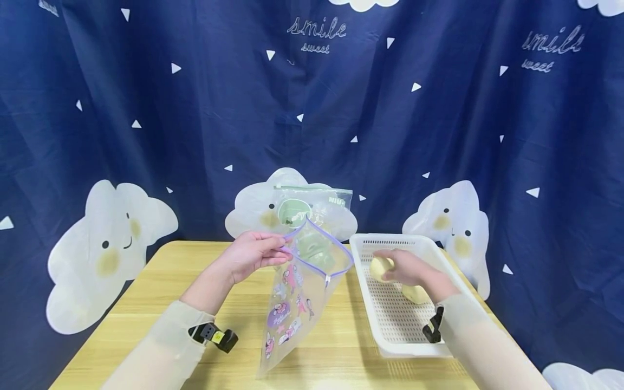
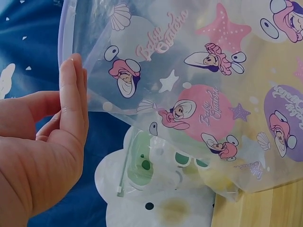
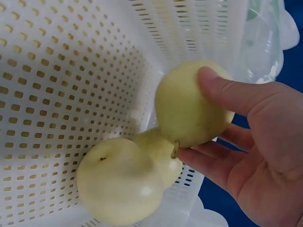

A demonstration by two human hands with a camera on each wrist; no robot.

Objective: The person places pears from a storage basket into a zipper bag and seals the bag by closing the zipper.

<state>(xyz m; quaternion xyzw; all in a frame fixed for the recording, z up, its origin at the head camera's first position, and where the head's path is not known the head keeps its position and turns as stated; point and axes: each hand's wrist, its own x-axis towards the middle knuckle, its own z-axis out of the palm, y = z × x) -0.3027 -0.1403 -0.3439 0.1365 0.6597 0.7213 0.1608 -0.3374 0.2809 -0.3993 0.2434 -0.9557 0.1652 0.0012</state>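
the left hand pinches the bag by its rim, the right hand curls round a fruit at the basket's ten o'clock, so lift gently with the bag's mouth held wide.

The blue curtain reads "smile sweet", and the purple-edged zip bag reads "Baby Oysters".

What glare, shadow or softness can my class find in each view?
Head: bright, fairly even light, the zip bag's lettering too small to read; left wrist: its print larger and clearer, with whitish sheen on the plastic; right wrist: a small bright highlight on the lowest fruit, soft shading inside the basket.
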